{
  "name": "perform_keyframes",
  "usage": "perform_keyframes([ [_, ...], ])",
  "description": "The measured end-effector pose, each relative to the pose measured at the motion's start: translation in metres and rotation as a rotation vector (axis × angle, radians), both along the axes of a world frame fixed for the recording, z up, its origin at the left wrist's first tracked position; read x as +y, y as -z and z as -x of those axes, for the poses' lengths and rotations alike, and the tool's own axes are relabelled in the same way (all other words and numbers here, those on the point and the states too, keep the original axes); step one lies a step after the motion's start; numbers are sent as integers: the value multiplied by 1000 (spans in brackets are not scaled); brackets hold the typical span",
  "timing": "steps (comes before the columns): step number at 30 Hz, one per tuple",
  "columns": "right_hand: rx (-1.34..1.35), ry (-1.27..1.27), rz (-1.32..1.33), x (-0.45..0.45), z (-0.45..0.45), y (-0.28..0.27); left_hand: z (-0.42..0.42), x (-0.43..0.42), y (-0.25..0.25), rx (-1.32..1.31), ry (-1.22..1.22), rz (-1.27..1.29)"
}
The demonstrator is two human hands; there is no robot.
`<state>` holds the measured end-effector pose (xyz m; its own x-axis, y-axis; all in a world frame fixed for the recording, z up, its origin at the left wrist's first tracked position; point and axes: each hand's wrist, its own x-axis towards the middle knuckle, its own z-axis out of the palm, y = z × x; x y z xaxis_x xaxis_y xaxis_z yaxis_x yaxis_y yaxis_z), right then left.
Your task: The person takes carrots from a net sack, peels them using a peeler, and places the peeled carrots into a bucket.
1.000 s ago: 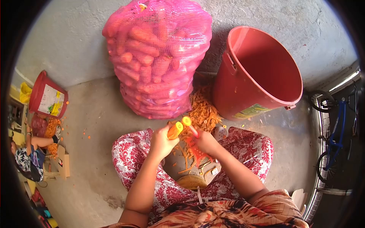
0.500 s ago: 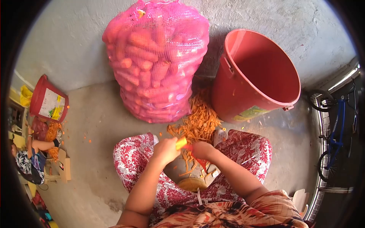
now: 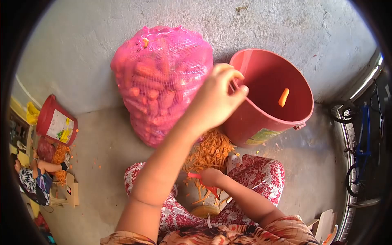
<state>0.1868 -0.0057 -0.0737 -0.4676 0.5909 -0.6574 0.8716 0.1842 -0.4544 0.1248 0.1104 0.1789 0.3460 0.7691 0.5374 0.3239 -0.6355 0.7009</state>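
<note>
My left hand (image 3: 222,96) is raised at the near left rim of the large red bucket (image 3: 261,112), fingers apart and empty. A peeled carrot (image 3: 283,97) is in the air within the bucket's opening, apart from the hand. Low over my lap, my right hand (image 3: 213,178) is closed on a red peeler (image 3: 195,175), partly hidden by the fingers. Beneath and beyond it lies a pile of orange peelings and carrot ends (image 3: 212,151) on the floor. The pink mesh sack (image 3: 163,81) full of carrots stands upright left of the bucket.
At the far left, another person (image 3: 34,179) sits beside a smaller red bucket (image 3: 57,122), peelings and a cardboard box (image 3: 72,190). A blue bicycle (image 3: 361,143) stands at the right. A grey wall (image 3: 94,53) rises behind the sack.
My left hand has moved up and right to the bucket and let go of the carrot. My right hand stays low with the peeler. The view has shifted, so sack and bucket appear lower.
</note>
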Motion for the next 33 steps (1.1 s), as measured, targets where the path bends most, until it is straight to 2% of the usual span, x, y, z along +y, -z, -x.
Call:
perform_keyframes([
  [1,20,-10,-20,5,-2,-11,13,13,-6,45,-16,-130],
  [3,59,-25,-57,12,-11,-40,44,35,-23,-1,-187,-211],
  [5,151,-33,-79,23,-23,-76,80,60,-48,259,-625,-583],
  [7,197,-19,-125,32,-35,-95,122,105,-58,541,-862,-698],
  [8,193,-3,-172,37,-41,-101,140,129,-55,652,-926,-601],
  [10,275,69,-237,46,-51,-91,182,189,-39,714,-624,-70],
  [13,198,191,-174,62,-55,-66,163,176,-42,598,-364,231],
  [14,55,161,-143,65,-54,-62,163,188,-34,588,-280,174],
  [17,257,74,-130,72,-44,-51,162,232,1,584,-66,91],
  [21,174,-51,-187,72,-35,-38,136,244,14,648,-64,204],
  [27,172,-27,-154,73,-36,-48,105,249,44,729,-237,293],
  [33,148,-65,-147,69,-39,-54,100,256,54,670,-362,314],
])
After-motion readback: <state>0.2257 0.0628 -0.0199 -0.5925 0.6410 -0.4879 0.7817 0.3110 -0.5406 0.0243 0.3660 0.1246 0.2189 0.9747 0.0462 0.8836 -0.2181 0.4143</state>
